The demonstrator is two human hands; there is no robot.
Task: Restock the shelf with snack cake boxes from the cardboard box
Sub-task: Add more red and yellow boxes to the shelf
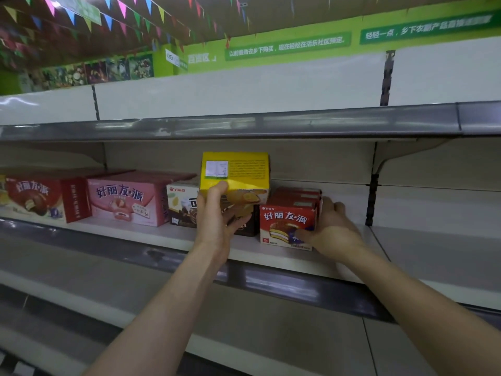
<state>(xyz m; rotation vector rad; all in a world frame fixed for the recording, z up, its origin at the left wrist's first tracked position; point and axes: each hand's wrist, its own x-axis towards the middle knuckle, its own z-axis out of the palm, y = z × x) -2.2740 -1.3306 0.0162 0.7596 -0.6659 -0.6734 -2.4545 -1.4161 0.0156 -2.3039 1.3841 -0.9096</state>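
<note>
- Left hand (217, 215), centre of frame, gripped the yellow snack cake box (235, 176) from below: thumb curled up over its lower-left front corner, remaining fingers under the base.
- Yellow box was held up off the shelf board, tilted, its back panel with white label and small print facing the camera. It sat above and partly in front of a dark brown box (244, 218), which stood on the shelf (271, 253). Contact between the two: could not tell.
- Right hand (329, 229), right of centre, rested against the right side of the small red box (288, 226). Thumb lay across the lower-right front face, fingers reached back along the right side; the hand clasped the box.
- Red box stood upright on the shelf board near the front edge, just right of the brown box. More red boxes (296, 194) were lined up behind it.
- Left of the hands on the same shelf, in order going left: a white-and-brown box (182, 203), a large pink box (127, 200), a large red box (43, 198).
- The shelf part right of the red box showed bare board.
- Upper shelf (244, 123) spanned the frame above with a grey price rail; no goods visible on it.
- Green wall banner (287, 44) with white lettering and coloured bunting (108, 12) ran across the top of frame.
- Cardboard box: not in view.
</note>
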